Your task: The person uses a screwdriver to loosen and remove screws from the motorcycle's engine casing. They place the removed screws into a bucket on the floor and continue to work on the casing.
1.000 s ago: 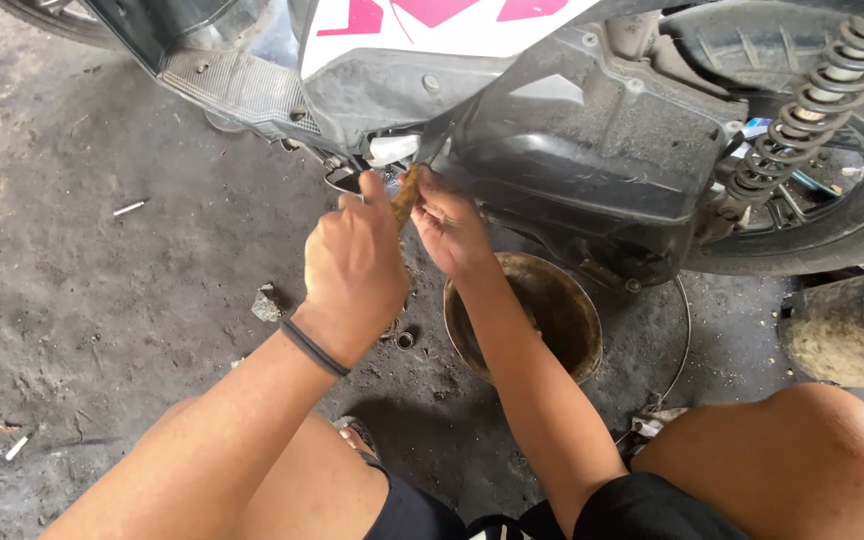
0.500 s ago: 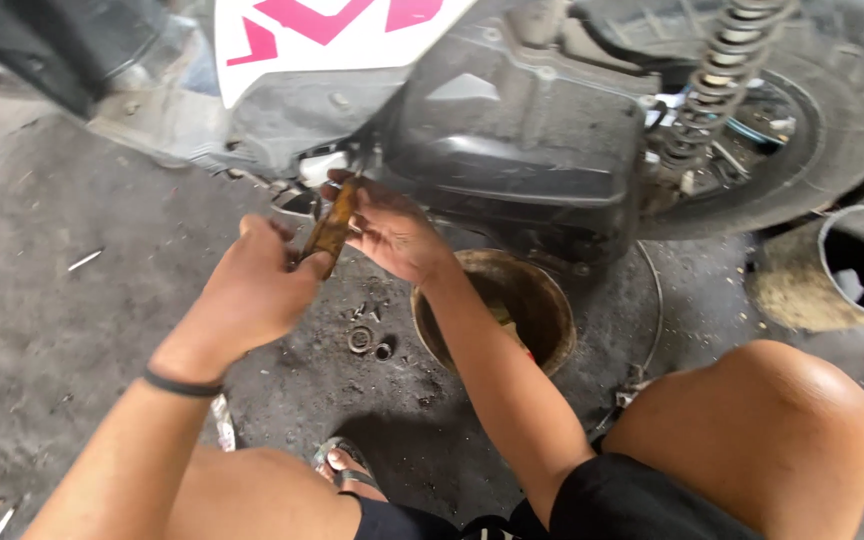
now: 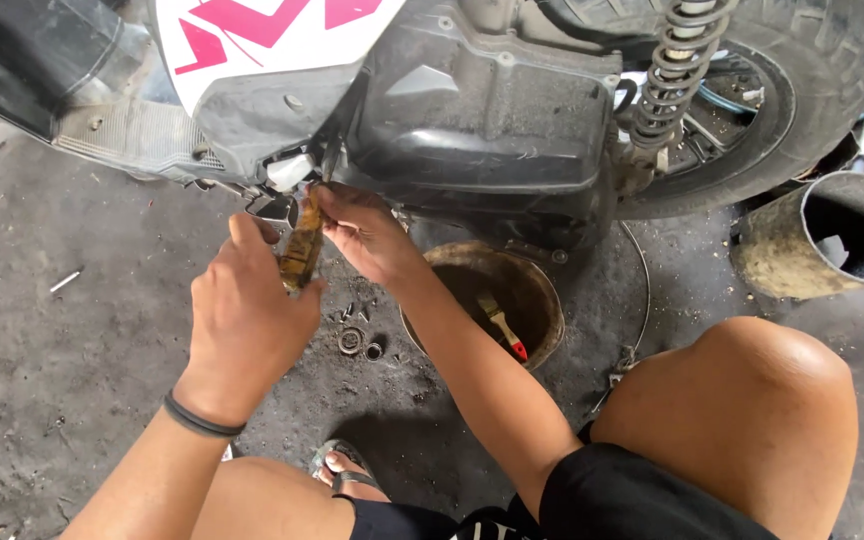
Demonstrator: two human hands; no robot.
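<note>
The left hand (image 3: 247, 315) grips a dirty yellow-brown screwdriver (image 3: 302, 250), tip up under the scooter (image 3: 482, 110). The right hand (image 3: 357, 232) pinches its top, fingers curled. A round rusty bowl (image 3: 542, 290) on the floor holds a small brush (image 3: 502, 325). A grey bucket (image 3: 782, 250) stands nearby.

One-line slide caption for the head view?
Both hands, left hand and right hand, hold an amber-handled screwdriver under a scooter.

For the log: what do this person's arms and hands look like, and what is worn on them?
Both arms are bare, with no sleeves and no gloves. The left hand has a thin black band around its wrist. The right hand wears nothing: no ring, band or watch shows. The fingers are uncovered.
</note>
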